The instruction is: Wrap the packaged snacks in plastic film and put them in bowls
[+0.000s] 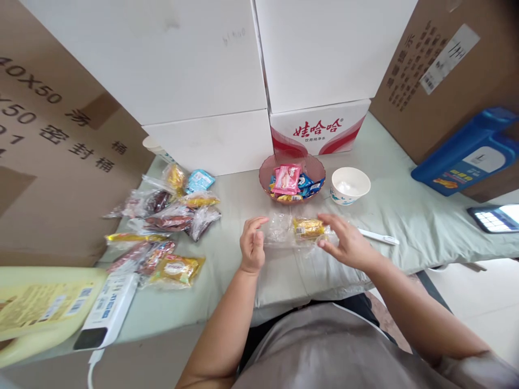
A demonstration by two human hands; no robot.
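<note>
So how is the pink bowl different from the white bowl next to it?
The pink bowl is see-through, wide and shallow; the white bowl is solid, smaller and deeper. The pink bowl is piled with wrapped snacks, a pink packet on top, while the white bowl holds no packets, only something white I cannot make out. Both are round, upright and side by side on the green cloth.

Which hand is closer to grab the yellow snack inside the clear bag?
The right hand, probably. Its fingers already touch the clear plastic bag right beside the yellow wrapped snack. The left hand is at the bag's empty end, with open fingers, farther from the snack.
</note>
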